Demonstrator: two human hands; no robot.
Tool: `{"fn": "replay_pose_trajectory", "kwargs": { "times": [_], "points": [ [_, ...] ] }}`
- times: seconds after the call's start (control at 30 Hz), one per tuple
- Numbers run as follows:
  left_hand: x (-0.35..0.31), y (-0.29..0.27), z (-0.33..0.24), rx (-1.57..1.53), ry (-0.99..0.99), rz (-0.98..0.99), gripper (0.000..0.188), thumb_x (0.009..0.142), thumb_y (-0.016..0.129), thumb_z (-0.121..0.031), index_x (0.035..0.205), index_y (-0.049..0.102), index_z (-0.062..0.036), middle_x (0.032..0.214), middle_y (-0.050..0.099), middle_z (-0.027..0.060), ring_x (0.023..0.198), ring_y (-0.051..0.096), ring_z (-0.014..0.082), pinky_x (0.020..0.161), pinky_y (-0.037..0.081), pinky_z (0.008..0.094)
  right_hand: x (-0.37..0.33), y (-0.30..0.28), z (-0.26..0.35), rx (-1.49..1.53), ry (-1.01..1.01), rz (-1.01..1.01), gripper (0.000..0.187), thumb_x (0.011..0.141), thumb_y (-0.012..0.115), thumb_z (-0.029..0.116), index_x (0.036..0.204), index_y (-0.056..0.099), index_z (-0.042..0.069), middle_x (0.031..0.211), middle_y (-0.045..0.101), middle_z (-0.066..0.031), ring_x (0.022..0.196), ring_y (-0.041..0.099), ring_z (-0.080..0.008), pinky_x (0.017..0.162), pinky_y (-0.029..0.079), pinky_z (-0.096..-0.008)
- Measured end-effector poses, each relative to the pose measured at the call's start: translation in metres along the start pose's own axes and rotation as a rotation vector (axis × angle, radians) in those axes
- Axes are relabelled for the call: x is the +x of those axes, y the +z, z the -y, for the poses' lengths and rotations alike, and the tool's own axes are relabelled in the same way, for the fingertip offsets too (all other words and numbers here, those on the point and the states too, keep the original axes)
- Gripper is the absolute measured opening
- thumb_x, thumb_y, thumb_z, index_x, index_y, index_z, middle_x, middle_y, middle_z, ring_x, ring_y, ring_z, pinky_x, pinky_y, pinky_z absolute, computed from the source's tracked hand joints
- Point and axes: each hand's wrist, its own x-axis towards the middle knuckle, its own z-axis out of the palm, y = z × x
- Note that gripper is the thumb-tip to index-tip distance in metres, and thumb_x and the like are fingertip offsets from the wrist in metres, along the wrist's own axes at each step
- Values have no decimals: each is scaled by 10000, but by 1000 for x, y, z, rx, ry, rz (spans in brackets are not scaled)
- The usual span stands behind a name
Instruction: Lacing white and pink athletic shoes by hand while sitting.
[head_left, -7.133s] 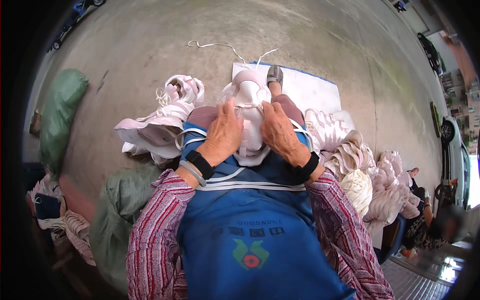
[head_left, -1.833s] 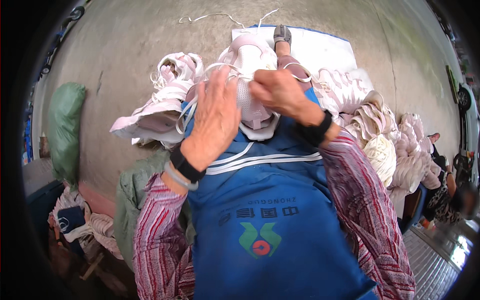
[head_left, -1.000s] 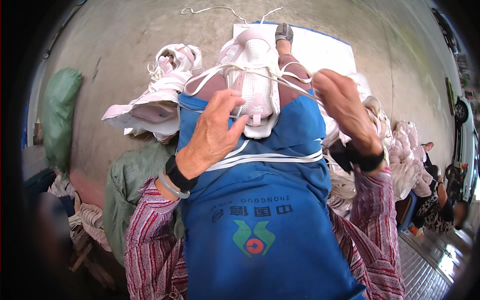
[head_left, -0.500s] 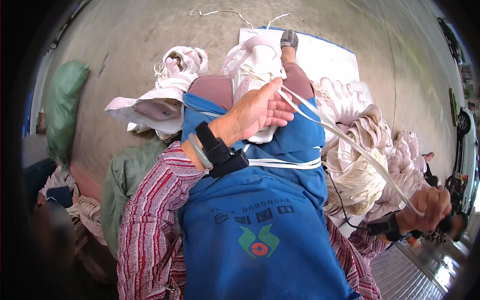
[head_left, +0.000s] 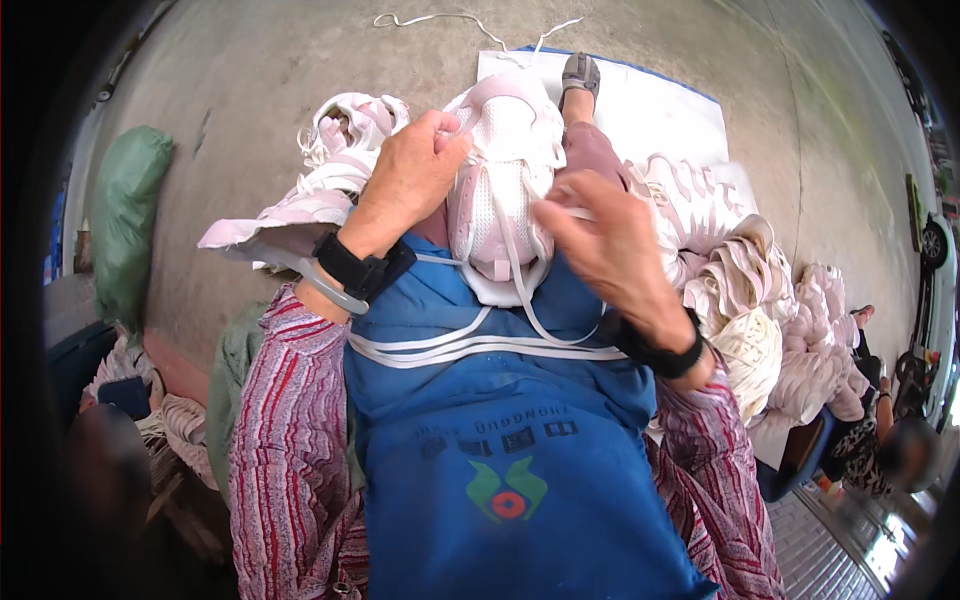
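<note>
A white and pink sneaker upper (head_left: 505, 215) lies lengthwise on my lap, with a long white shoelace (head_left: 513, 255) running out of its lacing and looping down over the blue apron (head_left: 500, 420). My left hand (head_left: 415, 170) is at the upper's left edge, thumb and fingers pinched together; whatever lies between them is hidden. At the right edge, my right hand (head_left: 605, 240) has its fingers curled in, slightly blurred. A bit of white lace shows by those fingers, but their grip is hidden. More white laces are draped across my waist.
Stacked pink and white uppers (head_left: 690, 210) lie to my right beside a cream lace bundle (head_left: 745, 360). More uppers (head_left: 345, 175) are on my left. A green sack (head_left: 135, 225) stands on the concrete floor at far left. Another person (head_left: 870, 450) is at the right rim.
My right hand has come back from far right, where it held a lace stretched out, to the upper's right edge. My left hand has moved left and away. The lace now hangs slack.
</note>
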Motion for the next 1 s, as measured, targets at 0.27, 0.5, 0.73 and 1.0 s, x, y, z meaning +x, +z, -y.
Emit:
{"fn": "replay_pose_trajectory", "kwargs": {
  "times": [0.27,0.5,0.73,1.0],
  "points": [
    [1,-5,4,-62,-91,166,217,908,568,-228,954,613,-20,716,556,14,645,506,85,535,426,241,25,49,-14,-385,-90,57,296,809,672,274,788,532,15,683,622,-186,627,636,-357,535,497,-430],
    [7,-13,-7,-790,-456,451,208,967,506,-243,975,547,-39,644,405,-67,518,343,-1,410,285,150,31,52,-15,-393,-155,75,169,824,575,142,759,539,-10,679,596,-222,596,586,-397,543,470,-443],
    [-4,-3,-12,-550,-391,399,206,962,500,-232,952,550,-33,628,441,-47,475,365,24,411,306,172,11,8,-5,152,-92,475,206,831,544,147,878,613,-41,633,551,-168,534,537,-226,528,432,-352],
    [-23,-8,-14,-270,-239,251,278,955,512,-290,875,543,-26,618,499,3,436,445,67,377,323,210,-10,14,-15,60,76,451,195,889,564,158,921,613,-28,722,583,-106,671,539,-136,630,452,-300]
  ]
}}
